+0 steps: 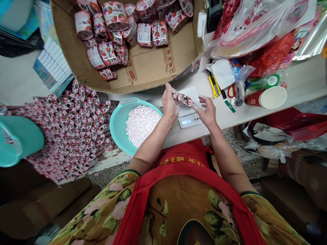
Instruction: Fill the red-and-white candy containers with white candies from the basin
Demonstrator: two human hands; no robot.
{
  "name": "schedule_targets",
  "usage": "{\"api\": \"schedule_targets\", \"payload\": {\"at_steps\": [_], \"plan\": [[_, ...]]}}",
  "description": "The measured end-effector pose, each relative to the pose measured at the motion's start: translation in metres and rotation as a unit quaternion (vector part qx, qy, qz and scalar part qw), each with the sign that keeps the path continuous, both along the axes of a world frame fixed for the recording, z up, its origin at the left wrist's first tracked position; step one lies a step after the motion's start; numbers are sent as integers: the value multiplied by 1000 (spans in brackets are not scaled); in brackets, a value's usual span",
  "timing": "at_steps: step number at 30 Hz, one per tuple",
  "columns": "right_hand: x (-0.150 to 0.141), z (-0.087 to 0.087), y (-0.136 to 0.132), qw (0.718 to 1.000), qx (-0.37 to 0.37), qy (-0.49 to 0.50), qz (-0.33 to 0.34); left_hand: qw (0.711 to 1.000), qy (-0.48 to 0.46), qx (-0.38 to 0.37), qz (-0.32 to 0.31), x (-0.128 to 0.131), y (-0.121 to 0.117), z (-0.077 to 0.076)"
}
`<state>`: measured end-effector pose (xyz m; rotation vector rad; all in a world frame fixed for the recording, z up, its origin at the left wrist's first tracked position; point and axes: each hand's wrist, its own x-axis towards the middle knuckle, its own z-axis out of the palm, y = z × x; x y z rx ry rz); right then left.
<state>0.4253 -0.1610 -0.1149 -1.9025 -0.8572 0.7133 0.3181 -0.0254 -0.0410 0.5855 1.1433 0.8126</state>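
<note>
A small red-and-white printed candy container (187, 100) with an oval open end is held above the digital scale (187, 121). Curled fingers of my left hand (170, 103) grip its left end, the thumb pointing up. My right hand (208, 112) is at the container's other end, with a digit by its tip and the fingers apart. Whether that digit presses on it, I cannot tell. Below my left forearm, a turquoise basin (116, 127) holds many pale pink candies (140, 124). The scale's display is lit, but its digits are unreadable.
A cardboard box (150, 66) with strawberry-printed containers (114, 16) stands at the back. Rows of open containers (76, 126) cover the left, beside another turquoise tub (22, 139). Yellow cutters (214, 84), green tape (272, 80) and a paper cup (273, 97) lie right.
</note>
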Motion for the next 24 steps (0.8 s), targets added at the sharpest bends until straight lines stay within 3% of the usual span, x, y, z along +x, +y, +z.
{"api": "schedule_targets", "payload": {"at_steps": [4, 7, 11, 15, 20, 24], "plan": [[9, 3, -19, 998, 3, 3, -59, 996, 46, -41, -61, -44, 6, 5], [10, 6, -9, 999, 17, -29, -25, 988, 83, -40, -127, -60, 9, 0], [7, 11, 31, 988, 44, -116, 95, 976, 92, 11, -195, -51, 11, -11], [4, 8, 56, 970, 17, -156, 188, 974, 73, 39, -212, -40, 12, -21], [-2, 6, 39, 965, 5, -165, 203, 965, 94, 99, -222, -46, 10, -29], [-1, 11, 14, 976, 28, -162, 143, 963, 111, 92, -226, -47, 7, -28]]}}
